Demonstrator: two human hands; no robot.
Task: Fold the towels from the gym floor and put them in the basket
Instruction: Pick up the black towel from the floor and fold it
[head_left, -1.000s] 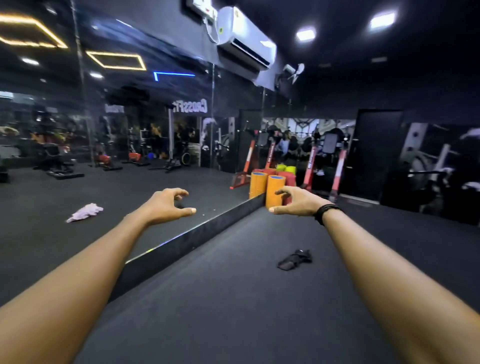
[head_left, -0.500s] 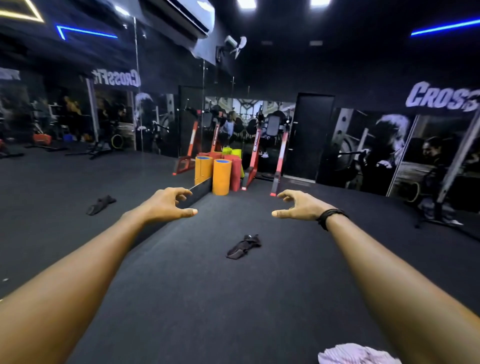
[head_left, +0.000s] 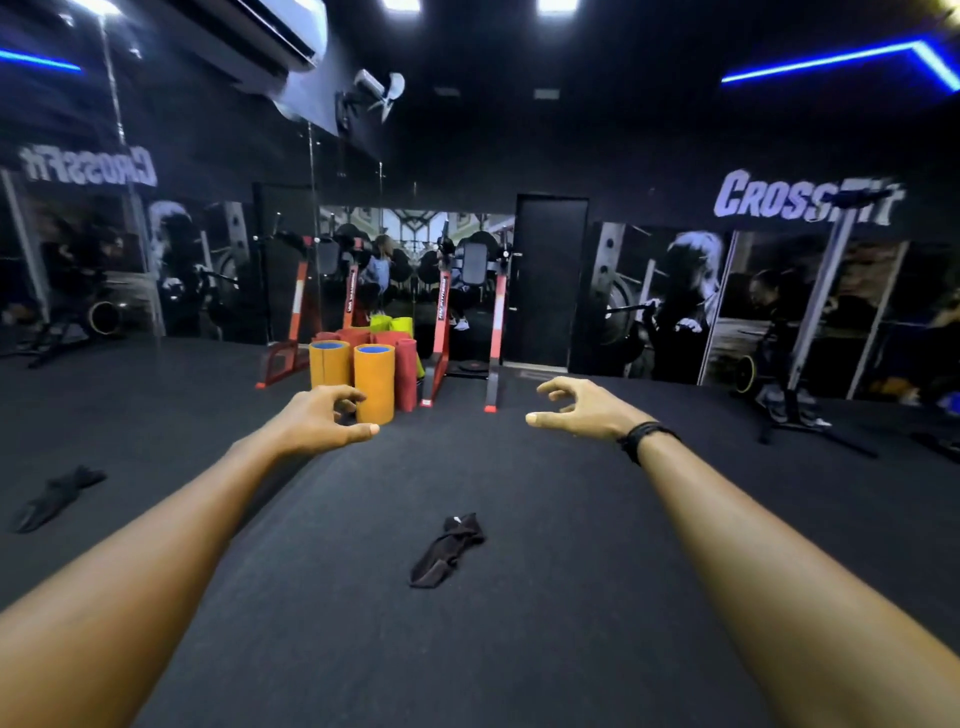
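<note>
A crumpled black towel (head_left: 448, 550) lies on the dark gym floor, low in the middle of the head view. Both my arms stretch forward above it. My left hand (head_left: 324, 418) hangs in the air with loosely curled fingers and holds nothing. My right hand (head_left: 582, 410), with a black band on the wrist, is also empty, its fingers relaxed and slightly bent. Both hands are well beyond and above the towel, one on each side. No basket is in view.
A mirror wall runs along the left; the towel's reflection (head_left: 54, 496) shows in it. Upright rolled mats (head_left: 374, 382) in orange, red and green stand at the mirror's far end, beside a red rack (head_left: 467, 332). A black door (head_left: 545, 280) and a stand (head_left: 795, 400) are at the back right.
The view has swung right and dipped a little. The black towel now sits nearer the centre between my arms, and the pale towel at the bottom edge has left the frame. Both hands stay empty.
</note>
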